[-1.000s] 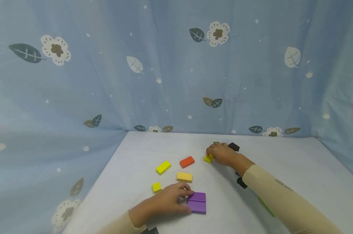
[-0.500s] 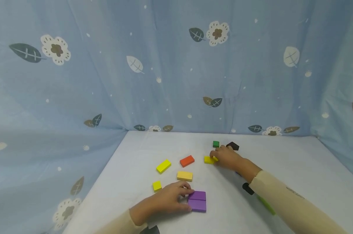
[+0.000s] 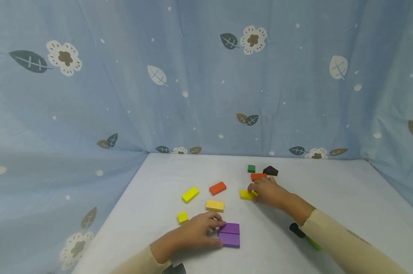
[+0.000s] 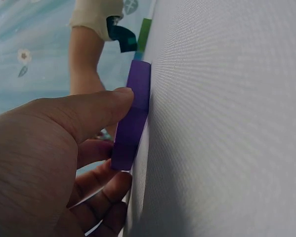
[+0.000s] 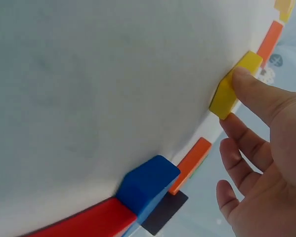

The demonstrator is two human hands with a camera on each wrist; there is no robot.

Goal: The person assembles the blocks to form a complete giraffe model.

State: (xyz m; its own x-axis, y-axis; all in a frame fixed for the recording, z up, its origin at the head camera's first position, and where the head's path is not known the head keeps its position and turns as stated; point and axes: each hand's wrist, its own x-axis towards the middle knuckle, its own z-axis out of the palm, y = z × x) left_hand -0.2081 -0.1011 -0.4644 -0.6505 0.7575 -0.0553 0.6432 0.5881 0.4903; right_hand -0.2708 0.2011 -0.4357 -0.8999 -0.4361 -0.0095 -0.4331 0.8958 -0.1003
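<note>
Two purple blocks lie edge to edge on the white table, near its front. My left hand holds them by their left side, thumb at the nearer one and index finger at the farther one. In the left wrist view the thumb presses the side of a purple block. Farther back and to the right, my right hand pinches a yellow block between thumb and fingers. The right wrist view has this yellow block close over the table, the thumb across its face.
Left of centre lie a yellow block, an orange-red block, a tan block and a small yellow block. Behind my right hand are green, red and black blocks. A blue block touches a red one.
My right hand has drawn the yellow block toward me and slightly right, uncovering the green and red blocks behind it. The left hand stays at the purple blocks.
</note>
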